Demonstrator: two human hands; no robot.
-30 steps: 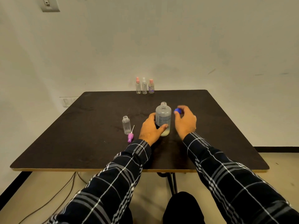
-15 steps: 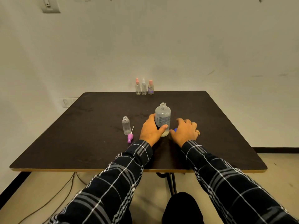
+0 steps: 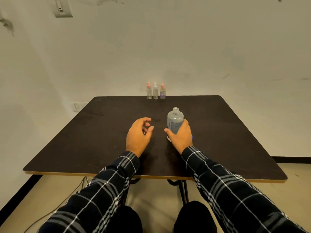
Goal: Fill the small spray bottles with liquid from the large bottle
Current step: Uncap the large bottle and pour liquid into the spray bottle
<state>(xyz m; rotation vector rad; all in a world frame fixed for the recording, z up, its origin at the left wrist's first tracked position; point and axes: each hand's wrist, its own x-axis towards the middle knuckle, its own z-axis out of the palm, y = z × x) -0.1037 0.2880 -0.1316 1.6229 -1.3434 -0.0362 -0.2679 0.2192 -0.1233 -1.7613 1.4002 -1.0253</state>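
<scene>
The big clear plastic bottle (image 3: 175,118) with no cap is standing mid-table on the dark square table (image 3: 222,132). The right hand (image 3: 180,137) is wrapping around it, hiding its bottom. The left hand (image 3: 138,136) is hovering just left, fingers loosely curled. Three small spray bottles (image 3: 155,93) are standing at the far edge.

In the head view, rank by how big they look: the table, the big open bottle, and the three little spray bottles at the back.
1. table
2. large bottle
3. left spray bottle, middle spray bottle, right spray bottle: alike, and farther away, so unranked.
</scene>
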